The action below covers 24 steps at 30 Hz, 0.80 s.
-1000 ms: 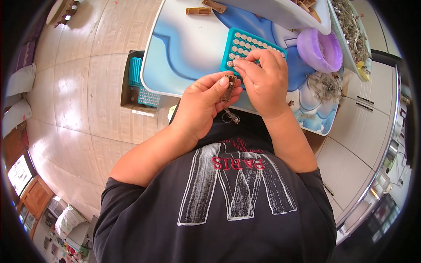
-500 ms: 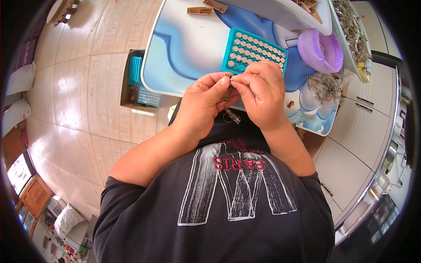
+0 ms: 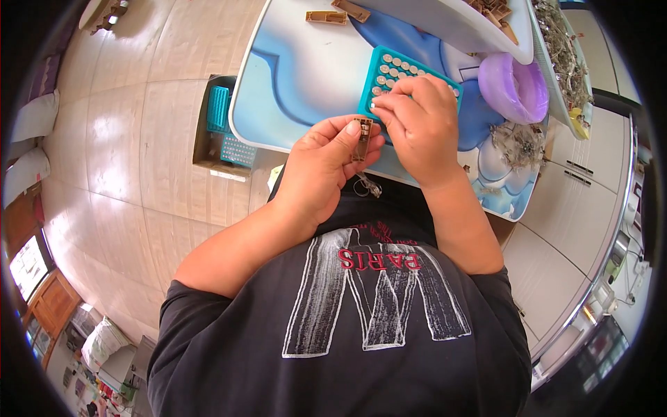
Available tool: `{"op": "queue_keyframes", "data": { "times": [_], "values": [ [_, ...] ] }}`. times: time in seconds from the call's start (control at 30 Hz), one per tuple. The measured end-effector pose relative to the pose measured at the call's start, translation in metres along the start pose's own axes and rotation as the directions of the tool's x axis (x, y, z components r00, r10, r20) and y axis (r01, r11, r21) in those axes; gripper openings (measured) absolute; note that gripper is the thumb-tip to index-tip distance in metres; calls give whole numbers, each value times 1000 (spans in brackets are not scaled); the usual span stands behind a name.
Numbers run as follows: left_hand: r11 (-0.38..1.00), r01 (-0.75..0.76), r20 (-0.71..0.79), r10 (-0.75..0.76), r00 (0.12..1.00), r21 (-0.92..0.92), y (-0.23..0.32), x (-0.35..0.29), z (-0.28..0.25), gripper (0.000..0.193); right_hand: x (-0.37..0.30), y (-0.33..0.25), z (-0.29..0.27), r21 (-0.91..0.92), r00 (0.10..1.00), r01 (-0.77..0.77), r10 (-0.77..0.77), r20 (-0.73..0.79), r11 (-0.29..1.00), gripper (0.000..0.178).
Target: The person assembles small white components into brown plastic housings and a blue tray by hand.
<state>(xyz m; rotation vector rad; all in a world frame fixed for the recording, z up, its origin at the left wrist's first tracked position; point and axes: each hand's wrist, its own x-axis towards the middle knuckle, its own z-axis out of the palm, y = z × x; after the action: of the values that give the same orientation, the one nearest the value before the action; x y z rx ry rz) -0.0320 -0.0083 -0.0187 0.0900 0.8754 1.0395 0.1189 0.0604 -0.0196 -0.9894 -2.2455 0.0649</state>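
Two hands pinch one small part over the desk edge.

Left hand [image 3: 326,163] holds a small brown case [image 3: 360,139] upright between thumb and fingers, closed narrowly on its long sides; a thin wire spring [image 3: 368,185] dangles just below. Right hand [image 3: 417,125] meets it from above, fingertips pinched close at the case's top, though what they hold is too small to tell. I judge the case light, stiff plastic, smooth and easy to drop, best gripped by its flat sides. Beyond, on the glossy blue-and-white desk [image 3: 306,76], lies a teal tray [image 3: 389,69] of round pale cells, partly under the right hand. Farther right sits a soft-looking purple bowl [image 3: 514,87], then a tangle of wire bits [image 3: 517,139].
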Motion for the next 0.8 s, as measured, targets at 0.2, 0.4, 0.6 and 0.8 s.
{"op": "queue_keyframes", "data": {
  "times": [0.2, 0.4, 0.6, 0.8],
  "values": [
    [1000, -15, 4, 15, 1000, -11, -1, 0, -5, 24, -3, -17, -8, 182, 999, -55, 54, 11, 982, 16],
    [1000, -11, 1, 11, 1000, 10, -2, -1, -5, 25, -8, -22, -5, 183, 997, -75, 72, 25, 980, 15],
    [998, -54, -17, 55, 998, 19, -4, -2, 0, 21, -5, -24, -5, 166, 996, -55, 43, 74, 985, 13],
    [994, -93, -24, 94, 995, 54, 1, -4, -2, 20, 1, -20, -11, 321, 987, -86, 37, 157, 943, 9]
  ]
}}
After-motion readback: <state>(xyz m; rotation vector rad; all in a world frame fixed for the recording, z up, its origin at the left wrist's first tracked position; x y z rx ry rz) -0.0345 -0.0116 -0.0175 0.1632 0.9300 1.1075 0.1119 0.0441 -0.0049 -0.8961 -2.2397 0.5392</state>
